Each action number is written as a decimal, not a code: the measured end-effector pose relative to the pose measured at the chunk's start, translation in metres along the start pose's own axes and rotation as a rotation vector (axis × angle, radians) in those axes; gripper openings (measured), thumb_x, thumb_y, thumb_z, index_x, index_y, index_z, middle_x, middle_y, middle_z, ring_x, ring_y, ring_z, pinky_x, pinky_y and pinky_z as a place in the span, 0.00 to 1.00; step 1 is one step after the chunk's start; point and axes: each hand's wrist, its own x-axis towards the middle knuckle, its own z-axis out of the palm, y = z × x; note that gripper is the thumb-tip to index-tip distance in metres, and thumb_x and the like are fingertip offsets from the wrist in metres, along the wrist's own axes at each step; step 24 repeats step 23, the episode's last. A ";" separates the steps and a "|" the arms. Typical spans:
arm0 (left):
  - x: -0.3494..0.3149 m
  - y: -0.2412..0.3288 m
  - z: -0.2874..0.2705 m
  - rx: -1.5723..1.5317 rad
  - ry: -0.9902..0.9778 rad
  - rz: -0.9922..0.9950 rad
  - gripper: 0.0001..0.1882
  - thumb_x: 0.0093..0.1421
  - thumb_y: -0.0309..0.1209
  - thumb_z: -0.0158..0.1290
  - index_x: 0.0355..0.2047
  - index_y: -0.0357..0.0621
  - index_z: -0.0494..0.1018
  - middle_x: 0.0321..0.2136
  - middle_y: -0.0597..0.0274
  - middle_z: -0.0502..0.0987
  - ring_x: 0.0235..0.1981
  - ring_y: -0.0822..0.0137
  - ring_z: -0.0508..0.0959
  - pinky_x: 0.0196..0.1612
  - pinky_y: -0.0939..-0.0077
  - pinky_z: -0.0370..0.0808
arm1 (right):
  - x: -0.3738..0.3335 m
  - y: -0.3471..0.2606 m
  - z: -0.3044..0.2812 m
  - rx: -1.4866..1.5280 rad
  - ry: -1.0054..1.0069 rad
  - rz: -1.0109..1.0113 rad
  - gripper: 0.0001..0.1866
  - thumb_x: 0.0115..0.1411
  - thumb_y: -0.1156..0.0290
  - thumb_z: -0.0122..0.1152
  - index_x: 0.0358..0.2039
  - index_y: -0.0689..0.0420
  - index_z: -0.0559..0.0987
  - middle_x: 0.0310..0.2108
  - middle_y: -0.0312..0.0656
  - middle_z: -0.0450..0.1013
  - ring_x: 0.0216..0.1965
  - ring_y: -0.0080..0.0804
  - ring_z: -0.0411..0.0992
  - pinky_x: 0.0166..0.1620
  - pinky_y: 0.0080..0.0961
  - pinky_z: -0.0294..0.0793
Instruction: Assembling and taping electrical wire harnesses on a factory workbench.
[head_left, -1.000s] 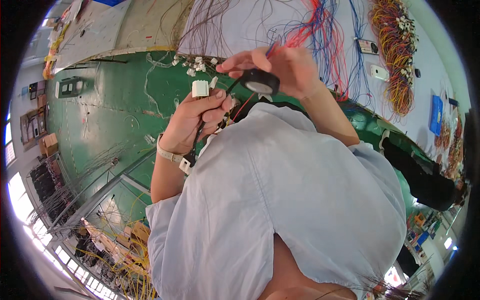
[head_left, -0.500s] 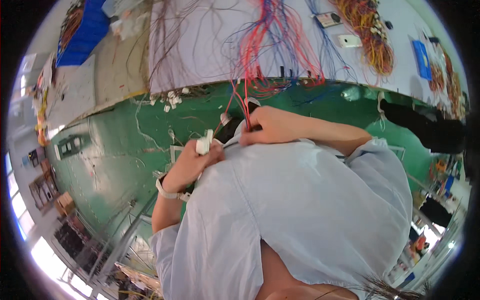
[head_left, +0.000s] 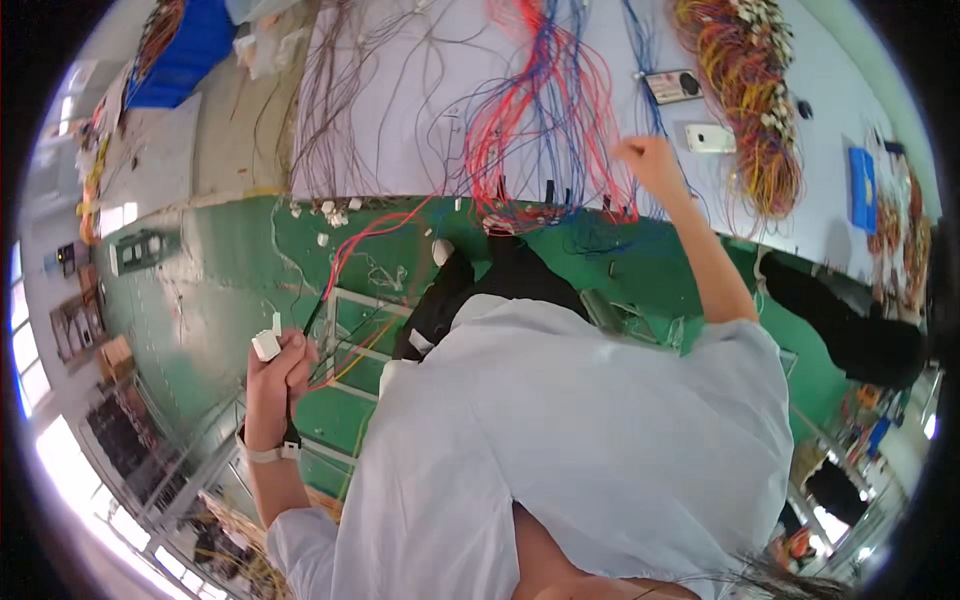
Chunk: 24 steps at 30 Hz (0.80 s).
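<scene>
Out at the left, my left hand is closed round a wire harness. A white plastic connector sticks up from its fingers. Red wires with a black sleeve run from this hand up toward the table edge, and a yellow wire trails beside them. My right hand is over the table at the right side of the red and blue wire bundle. Its fingers are curled together close to the red wires. Whatever lies between the fingertips is too small to make out.
A white phone and a small dark-faced device lie right of the bundle, beside yellow and red wires. Brown wires spread at the left. A blue bin stands far left. Below is a metal frame.
My hands have parted from in front of my chest. The left hand moved left and down with the connector, drawing the red wires along. The right reached forward over the table.
</scene>
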 end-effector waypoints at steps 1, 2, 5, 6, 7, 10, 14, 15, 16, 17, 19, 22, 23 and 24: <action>-0.008 0.002 0.022 0.041 0.130 0.021 0.09 0.60 0.30 0.49 0.29 0.36 0.72 0.12 0.74 0.62 0.10 0.83 0.55 0.13 0.86 0.49 | 0.023 0.011 0.003 -0.108 0.092 -0.041 0.14 0.56 0.61 0.56 0.30 0.58 0.81 0.17 0.46 0.73 0.24 0.33 0.74 0.28 0.31 0.69; -0.010 0.002 0.032 0.050 0.070 0.018 0.10 0.61 0.31 0.48 0.28 0.36 0.72 0.10 0.75 0.60 0.10 0.83 0.55 0.13 0.85 0.48 | 0.045 0.019 0.007 -0.213 0.186 -0.084 0.15 0.57 0.60 0.54 0.32 0.57 0.81 0.20 0.49 0.74 0.27 0.39 0.76 0.30 0.34 0.71; -0.006 0.002 0.048 0.080 -0.024 0.062 0.14 0.62 0.34 0.46 0.27 0.34 0.73 0.09 0.74 0.59 0.10 0.82 0.56 0.14 0.84 0.49 | 0.107 0.087 0.041 -0.880 0.302 -0.013 0.30 0.57 0.48 0.53 0.51 0.60 0.71 0.38 0.49 0.76 0.36 0.47 0.76 0.37 0.39 0.75; -0.013 -0.005 0.047 0.075 -0.016 0.077 0.14 0.62 0.34 0.46 0.27 0.34 0.73 0.10 0.74 0.59 0.11 0.82 0.56 0.14 0.84 0.49 | 0.107 0.058 0.060 -0.922 0.453 -0.150 0.33 0.57 0.47 0.52 0.53 0.61 0.68 0.43 0.50 0.73 0.42 0.47 0.73 0.42 0.39 0.73; -0.016 -0.016 0.043 0.049 -0.007 0.086 0.14 0.61 0.33 0.46 0.28 0.34 0.73 0.10 0.73 0.60 0.11 0.82 0.56 0.14 0.84 0.50 | 0.097 0.000 0.071 -0.958 0.611 -0.284 0.35 0.57 0.46 0.52 0.55 0.62 0.66 0.48 0.50 0.71 0.47 0.47 0.71 0.46 0.40 0.71; -0.025 -0.033 0.041 0.017 0.005 0.097 0.13 0.61 0.33 0.46 0.31 0.34 0.74 0.10 0.73 0.60 0.11 0.82 0.57 0.15 0.84 0.51 | 0.011 -0.183 0.084 0.179 -0.149 -0.601 0.31 0.56 0.60 0.60 0.57 0.58 0.64 0.59 0.50 0.59 0.61 0.46 0.56 0.60 0.42 0.54; -0.039 -0.044 0.028 0.089 -0.038 0.231 0.18 0.63 0.36 0.42 0.36 0.33 0.75 0.13 0.71 0.64 0.13 0.81 0.59 0.18 0.85 0.54 | -0.094 -0.286 0.118 0.426 -0.126 -1.411 0.18 0.53 0.64 0.62 0.43 0.55 0.73 0.39 0.40 0.71 0.42 0.36 0.71 0.49 0.35 0.70; -0.045 -0.050 0.023 0.100 -0.052 0.253 0.19 0.64 0.38 0.41 0.37 0.33 0.75 0.13 0.70 0.66 0.13 0.80 0.60 0.18 0.85 0.55 | -0.106 -0.287 0.129 0.421 -0.123 -1.411 0.18 0.53 0.64 0.62 0.43 0.55 0.73 0.39 0.40 0.71 0.42 0.36 0.71 0.49 0.35 0.70; -0.053 -0.059 0.016 0.109 -0.068 0.273 0.21 0.65 0.39 0.40 0.38 0.32 0.75 0.14 0.70 0.67 0.14 0.80 0.61 0.18 0.85 0.56 | -0.117 -0.289 0.137 0.522 -0.241 -1.279 0.13 0.55 0.66 0.61 0.39 0.56 0.73 0.33 0.40 0.70 0.36 0.34 0.71 0.42 0.31 0.71; -0.057 -0.080 0.002 0.030 -0.089 0.347 0.23 0.66 0.41 0.38 0.41 0.33 0.74 0.18 0.66 0.71 0.15 0.79 0.63 0.19 0.86 0.57 | -0.127 -0.295 0.143 0.625 -0.357 -1.146 0.09 0.56 0.68 0.60 0.36 0.57 0.73 0.28 0.39 0.69 0.30 0.32 0.71 0.34 0.27 0.72; -0.046 -0.128 -0.023 0.021 0.176 0.700 0.25 0.68 0.44 0.36 0.46 0.33 0.71 0.23 0.64 0.72 0.14 0.79 0.62 0.18 0.86 0.57 | -0.154 -0.309 0.156 0.748 -0.362 -0.908 0.07 0.58 0.69 0.57 0.34 0.58 0.72 0.26 0.40 0.69 0.27 0.33 0.70 0.31 0.27 0.70; -0.050 -0.134 -0.023 -0.536 0.156 0.786 0.31 0.66 0.48 0.37 0.59 0.35 0.55 0.46 0.53 0.67 0.38 0.67 0.66 0.41 0.82 0.60 | -0.197 -0.330 0.187 0.835 -0.500 -0.572 0.06 0.61 0.70 0.55 0.34 0.60 0.72 0.26 0.43 0.70 0.26 0.33 0.71 0.30 0.26 0.69; -0.047 -0.139 -0.023 -0.638 0.281 0.846 0.39 0.64 0.53 0.39 0.63 0.36 0.46 0.59 0.46 0.60 0.59 0.57 0.64 0.62 0.78 0.58 | -0.210 -0.337 0.200 0.799 -0.628 -0.482 0.07 0.62 0.69 0.54 0.35 0.60 0.72 0.28 0.45 0.72 0.29 0.33 0.72 0.34 0.27 0.70; -0.047 -0.139 -0.023 -0.638 0.281 0.846 0.39 0.64 0.53 0.39 0.63 0.36 0.46 0.59 0.46 0.60 0.59 0.57 0.64 0.62 0.78 0.58 | -0.210 -0.337 0.200 0.799 -0.628 -0.482 0.07 0.62 0.69 0.54 0.35 0.60 0.72 0.28 0.45 0.72 0.29 0.33 0.72 0.34 0.27 0.70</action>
